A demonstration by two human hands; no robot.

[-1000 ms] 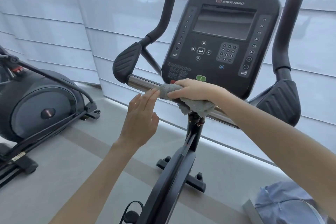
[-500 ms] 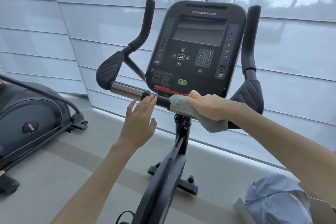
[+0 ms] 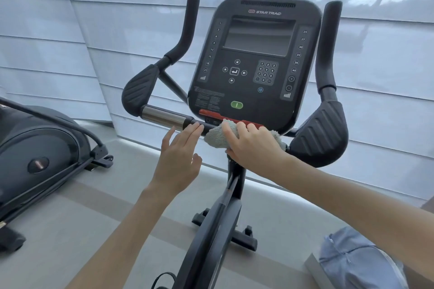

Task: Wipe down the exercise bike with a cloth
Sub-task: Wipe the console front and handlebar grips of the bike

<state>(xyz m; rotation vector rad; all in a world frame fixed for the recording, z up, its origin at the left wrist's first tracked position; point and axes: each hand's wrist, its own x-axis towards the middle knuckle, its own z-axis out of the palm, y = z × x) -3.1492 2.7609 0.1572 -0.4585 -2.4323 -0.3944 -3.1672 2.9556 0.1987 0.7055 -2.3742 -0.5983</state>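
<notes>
Centre frame, the right grip [image 3: 253, 145] curls over a grey cloth [image 3: 217, 138] and pinches it round the crossbar [image 3: 164, 118] of the bike [image 3: 211, 230], just under the console [image 3: 256, 54]. The bar's long axis runs from middle left, sloping slightly down, to the right; its chrome section lies left of the cloth, so a wipe that way would likely slide leftward along it. The left grip [image 3: 180, 162], fingers straight and relaxed, seems to touch the bar just left of the cloth, nearer the chrome.
</notes>
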